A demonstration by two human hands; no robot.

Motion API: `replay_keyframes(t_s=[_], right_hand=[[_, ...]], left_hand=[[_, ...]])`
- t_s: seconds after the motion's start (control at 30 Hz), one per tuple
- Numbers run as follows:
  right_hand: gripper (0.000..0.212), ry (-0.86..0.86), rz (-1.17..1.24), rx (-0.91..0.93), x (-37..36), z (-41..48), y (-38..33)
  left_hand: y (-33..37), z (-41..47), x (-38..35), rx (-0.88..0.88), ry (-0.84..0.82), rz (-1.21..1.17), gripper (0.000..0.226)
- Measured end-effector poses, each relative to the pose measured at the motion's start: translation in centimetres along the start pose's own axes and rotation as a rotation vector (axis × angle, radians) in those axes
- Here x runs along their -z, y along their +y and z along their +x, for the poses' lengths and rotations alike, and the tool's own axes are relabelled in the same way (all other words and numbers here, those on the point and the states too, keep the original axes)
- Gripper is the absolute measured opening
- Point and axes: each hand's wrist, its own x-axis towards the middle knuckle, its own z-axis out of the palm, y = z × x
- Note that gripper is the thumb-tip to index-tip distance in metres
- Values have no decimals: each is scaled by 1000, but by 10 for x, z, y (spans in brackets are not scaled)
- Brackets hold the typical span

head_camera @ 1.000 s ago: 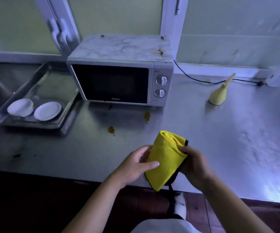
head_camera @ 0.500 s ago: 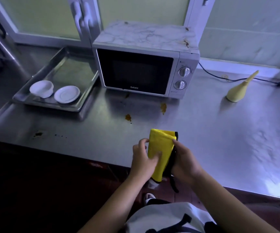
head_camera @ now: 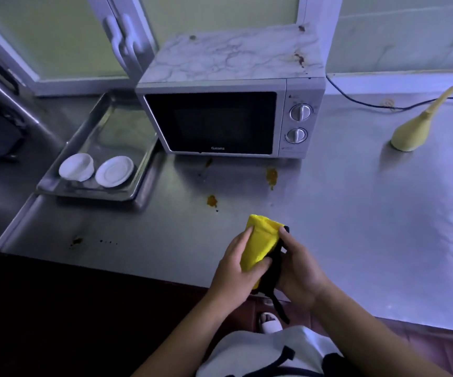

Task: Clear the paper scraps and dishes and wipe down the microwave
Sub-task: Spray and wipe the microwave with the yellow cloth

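Left grip (head_camera: 233, 270) and right grip (head_camera: 298, 276) both clasp the cloth (head_camera: 260, 240), forearms converging.

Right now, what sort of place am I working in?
Most likely a canteen or commercial kitchen: a long stainless steel counter, a microwave standing on it, and a metal tray holding two white dishes.

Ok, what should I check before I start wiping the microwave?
1. Grip on cloth, left hand and right hand: ok.
2. Door of microwave closed: ok.
3. Top clean: not ok, brown stain near the right rear.
4. Dishes cleared: ok, bowl and plate lie in tray.
5. Clean counter: not ok, orange spills in front.
6. Power cord unplugged: cannot tell, it runs out of view.
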Motion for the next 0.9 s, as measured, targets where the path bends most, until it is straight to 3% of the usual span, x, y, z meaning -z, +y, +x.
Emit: replay_keyframes(t_s=[0.17,0.3,0.37,0.53,0.73,0.83,0.9], right_hand=[[63,168,46,-7,32,2,-10],[40,312,14,79,60,-6,-36],[28,411,-50,158,77,-11,-53],[18,522,-273,266,110,-21,-78],[17,668,-359,420,132,-26,-74],[18,730,-391,524,136,-23,-66],[17,696,-370,480,138,-18,-67]], left_hand=[[1,16,-6,79,-196,-189,55],[7,37,-14,213,-42,-338,21],[9,49,-17,286,21,-399,21],[6,65,-46,359,-106,-435,16],[3,79,-72,322,-215,-447,48],[2,84,-71,241,-180,-424,49],[-3,88,-63,259,-188,-428,48]])
